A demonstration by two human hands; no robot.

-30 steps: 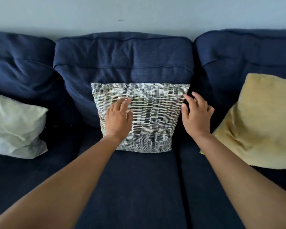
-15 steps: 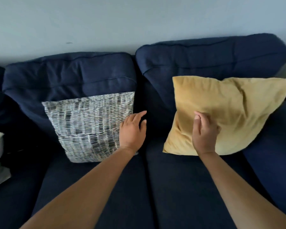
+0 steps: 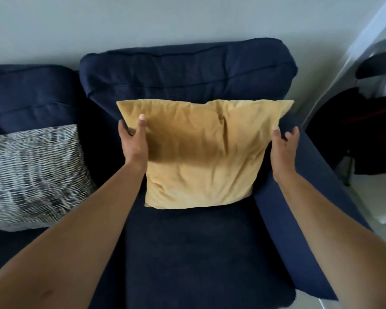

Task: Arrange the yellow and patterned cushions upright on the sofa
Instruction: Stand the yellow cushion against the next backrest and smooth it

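The yellow cushion (image 3: 201,157) stands upright on the right seat of the dark blue sofa (image 3: 187,253), leaning against the back cushion. My left hand (image 3: 134,141) grips its left edge, thumb on the front and fingers behind. My right hand (image 3: 284,148) holds its right edge between the cushion and the sofa's armrest. The patterned cushion (image 3: 31,177), woven in black, grey and white, stands upright on the middle seat at the left, touched by neither hand.
The sofa's right armrest (image 3: 316,197) runs beside my right forearm. Beyond it, at the far right, stand dark bags or clothing (image 3: 354,130) and a pale floor (image 3: 374,204). A grey wall rises behind the sofa.
The view has swung right, from the patterned cushion to the yellow one. My left hand left the patterned cushion. Both hands now hold the yellow cushion's sides, and it stands squarer against the backrest.
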